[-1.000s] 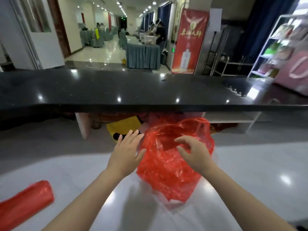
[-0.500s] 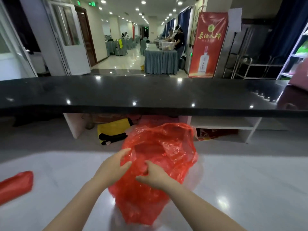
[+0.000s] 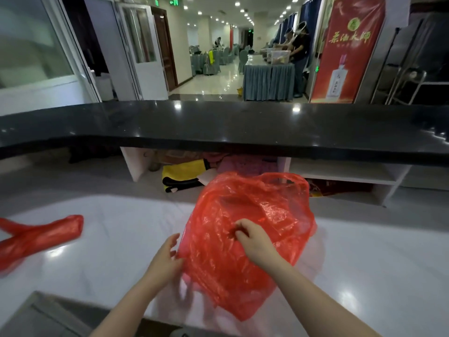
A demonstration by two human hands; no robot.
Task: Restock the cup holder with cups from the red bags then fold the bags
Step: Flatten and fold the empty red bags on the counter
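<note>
Head view: right hand [image 3: 252, 242] grip pinches crinkled translucent red bag [image 3: 245, 229]; left hand [image 3: 165, 260] grip holds bag edge.

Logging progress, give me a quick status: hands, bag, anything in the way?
Left hand grips the red bag edge; right hand pinches its middle. Bag crumpled, unfolded, on the white counter. Second red bag far left, clear.

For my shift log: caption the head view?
Both hands, left and right, gather a red bag on the white counter.
</note>
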